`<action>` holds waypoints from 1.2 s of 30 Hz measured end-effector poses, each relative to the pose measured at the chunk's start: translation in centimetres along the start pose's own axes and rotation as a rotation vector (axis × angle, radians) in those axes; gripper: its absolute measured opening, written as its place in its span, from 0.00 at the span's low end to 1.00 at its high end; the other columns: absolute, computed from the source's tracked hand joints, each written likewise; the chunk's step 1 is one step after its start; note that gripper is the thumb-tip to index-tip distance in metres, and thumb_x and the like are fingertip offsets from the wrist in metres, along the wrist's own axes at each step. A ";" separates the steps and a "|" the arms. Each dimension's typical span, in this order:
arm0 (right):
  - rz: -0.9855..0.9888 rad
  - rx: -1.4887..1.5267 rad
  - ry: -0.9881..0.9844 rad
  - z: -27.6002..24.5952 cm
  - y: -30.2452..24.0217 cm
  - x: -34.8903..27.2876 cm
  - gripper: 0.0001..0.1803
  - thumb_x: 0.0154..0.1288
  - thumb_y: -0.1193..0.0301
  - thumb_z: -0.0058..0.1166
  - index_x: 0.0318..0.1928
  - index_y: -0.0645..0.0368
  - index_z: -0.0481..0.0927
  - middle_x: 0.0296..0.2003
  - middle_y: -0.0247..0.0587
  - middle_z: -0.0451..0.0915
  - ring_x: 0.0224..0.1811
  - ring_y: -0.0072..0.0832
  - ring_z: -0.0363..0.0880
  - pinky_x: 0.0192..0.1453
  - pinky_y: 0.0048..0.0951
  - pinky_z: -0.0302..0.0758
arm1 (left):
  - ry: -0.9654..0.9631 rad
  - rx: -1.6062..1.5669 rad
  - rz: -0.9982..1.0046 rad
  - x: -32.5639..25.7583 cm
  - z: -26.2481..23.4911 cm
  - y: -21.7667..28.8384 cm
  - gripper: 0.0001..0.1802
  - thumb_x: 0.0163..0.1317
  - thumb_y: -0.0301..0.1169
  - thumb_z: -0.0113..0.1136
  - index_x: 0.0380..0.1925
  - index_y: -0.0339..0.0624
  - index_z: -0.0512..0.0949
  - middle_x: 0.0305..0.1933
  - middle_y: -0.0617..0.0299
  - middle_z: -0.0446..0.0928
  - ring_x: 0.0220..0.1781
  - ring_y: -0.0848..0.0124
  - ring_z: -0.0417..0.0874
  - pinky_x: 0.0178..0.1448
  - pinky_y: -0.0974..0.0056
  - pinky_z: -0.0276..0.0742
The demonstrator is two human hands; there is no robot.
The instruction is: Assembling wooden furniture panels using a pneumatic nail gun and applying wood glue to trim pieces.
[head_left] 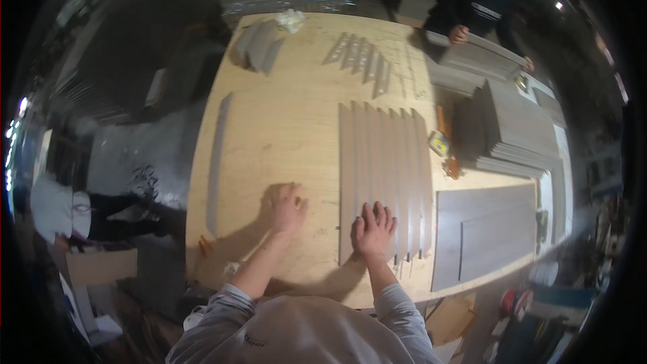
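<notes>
The right hand lies flat, fingers spread, on the near end of overlapped grey slats; the left hand rests open on bare tabletop beside them, gripping nothing.

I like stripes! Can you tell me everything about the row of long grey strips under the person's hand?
The row of grey strips is a set of long, thin, flat slats, looking like grey laminate or painted wood. They lie flat and overlapping side by side on the pale wooden table, running away from the person. The right hand rests flat on their near ends. The left hand lies on bare table beside them, not touching.
</notes>
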State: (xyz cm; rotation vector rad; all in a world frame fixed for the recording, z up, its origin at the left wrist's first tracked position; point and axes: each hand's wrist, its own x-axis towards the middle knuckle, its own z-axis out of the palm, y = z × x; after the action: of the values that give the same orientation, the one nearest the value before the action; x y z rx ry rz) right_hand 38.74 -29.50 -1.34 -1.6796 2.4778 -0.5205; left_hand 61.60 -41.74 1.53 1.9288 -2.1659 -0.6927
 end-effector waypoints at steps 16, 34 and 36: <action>-0.013 0.037 0.039 -0.4 -0.1 0.0 0.27 0.70 0.52 0.53 0.66 0.42 0.78 0.70 0.40 0.69 0.75 0.49 0.59 0.79 0.62 0.49 | 0.026 0.036 -0.363 0.3 -11.3 -12.0 0.26 0.65 0.32 0.60 0.63 0.44 0.71 0.46 0.46 0.83 0.47 0.50 0.86 0.51 0.48 0.83; 0.050 0.061 -0.006 -0.8 0.1 0.3 0.27 0.69 0.52 0.53 0.67 0.41 0.76 0.71 0.37 0.68 0.77 0.44 0.57 0.79 0.65 0.46 | -0.217 -0.074 0.169 -3.6 4.5 3.5 0.45 0.62 0.40 0.68 0.77 0.48 0.60 0.71 0.52 0.63 0.72 0.54 0.65 0.73 0.49 0.65; 0.048 0.051 -0.020 -1.1 -0.2 0.5 0.27 0.70 0.53 0.54 0.67 0.41 0.76 0.71 0.37 0.67 0.78 0.44 0.57 0.80 0.67 0.45 | -0.161 -0.027 0.209 -3.3 5.5 2.5 0.43 0.63 0.41 0.67 0.76 0.47 0.61 0.70 0.53 0.64 0.72 0.54 0.65 0.74 0.50 0.64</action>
State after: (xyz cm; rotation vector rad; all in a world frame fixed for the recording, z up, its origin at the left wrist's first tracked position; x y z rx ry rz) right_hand 38.42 -29.74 -0.23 -1.5944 2.4630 -0.5541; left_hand 57.62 -37.11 -1.64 1.6535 -2.3948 -0.8595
